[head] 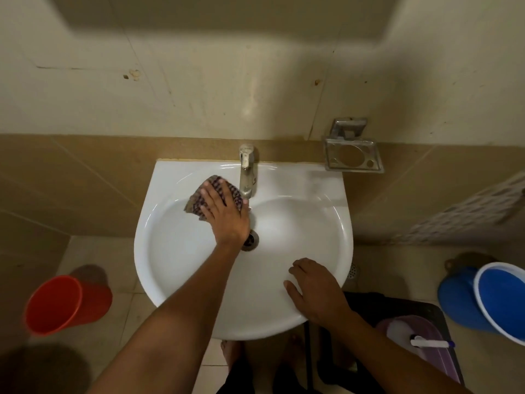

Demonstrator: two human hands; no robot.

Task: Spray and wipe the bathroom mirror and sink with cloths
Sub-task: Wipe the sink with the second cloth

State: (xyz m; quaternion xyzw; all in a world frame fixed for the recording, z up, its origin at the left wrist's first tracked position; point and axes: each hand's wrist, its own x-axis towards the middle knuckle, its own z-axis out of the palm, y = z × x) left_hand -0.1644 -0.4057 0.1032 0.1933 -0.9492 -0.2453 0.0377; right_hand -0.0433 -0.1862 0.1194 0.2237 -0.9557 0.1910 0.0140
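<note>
- Head view: the checked cloth, dark purple and pale squares, lies crumpled on the inner back slope of the white ceramic sink, just left of the metal tap.
- The left hand lies flat on top of the cloth, its fingers straight and spread, pressing it against the basin; cloth edges stick out beyond the fingertips and to their left.
- The left forearm reaches in from the lower left, crossing the sink's front rim, the wrist just over the drain.
- The right hand rests on the sink's front right rim, fingers loosely bent over the edge towards the bowl, holding nothing.
- Beyond the left fingers and well to their right, a metal soap dish hangs on the tiled wall.
- On the floor: a red bucket far to the left of the hands, a blue bucket far to the right.
- Below the right wrist, a lilac container with a white pen-like thing across it sits on a dark stool.
</note>
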